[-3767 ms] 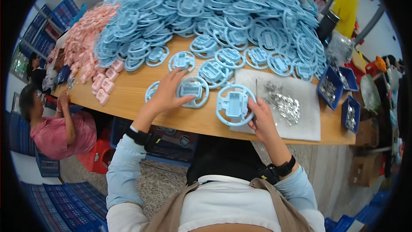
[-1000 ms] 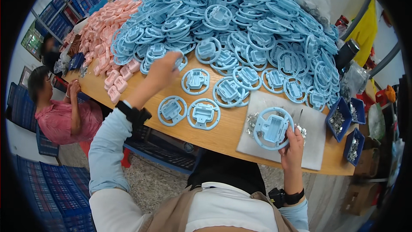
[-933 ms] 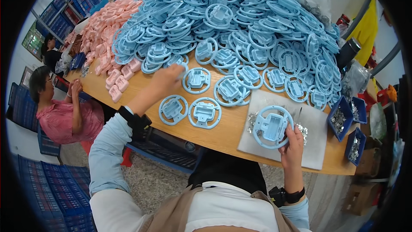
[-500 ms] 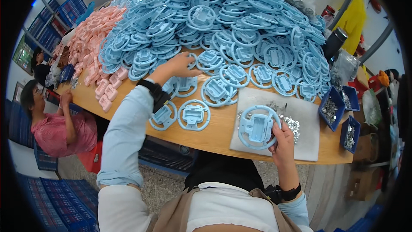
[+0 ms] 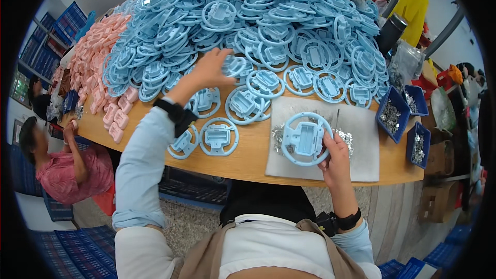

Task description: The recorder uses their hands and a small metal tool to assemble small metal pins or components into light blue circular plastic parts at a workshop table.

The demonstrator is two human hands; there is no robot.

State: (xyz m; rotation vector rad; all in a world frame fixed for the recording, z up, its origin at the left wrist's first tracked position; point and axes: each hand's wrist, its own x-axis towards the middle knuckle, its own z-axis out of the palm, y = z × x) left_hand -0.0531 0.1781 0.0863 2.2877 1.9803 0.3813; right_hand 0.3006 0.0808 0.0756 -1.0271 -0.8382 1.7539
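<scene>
My right hand (image 5: 336,157) is closed on the right rim of a light blue plastic toy steering wheel (image 5: 308,138), holding it face up above a white foam mat (image 5: 366,168). At the near edge of a big heap, my left hand (image 5: 211,71) reaches out with thumb and fingers around another blue toy steering wheel (image 5: 235,67), which is tilted. Small shiny metal pieces (image 5: 343,141) lie on the mat, partly hidden by the held wheel. Between my arms, a separate blue wheel (image 5: 218,137) lies on the table, and one beside my left wrist is partly covered.
The heap of blue wheels (image 5: 268,15) fills the table's far side, with pink plastic parts (image 5: 101,44) to its left. Blue bins (image 5: 392,115) of metal pieces stand at right, near a black flask (image 5: 391,32). Another person (image 5: 75,168) sits at left.
My left hand has moved slightly up and left, and a wheel now shows tilted between its fingers. The right hand keeps its wheel over the mat. The whole view has shifted a little.
</scene>
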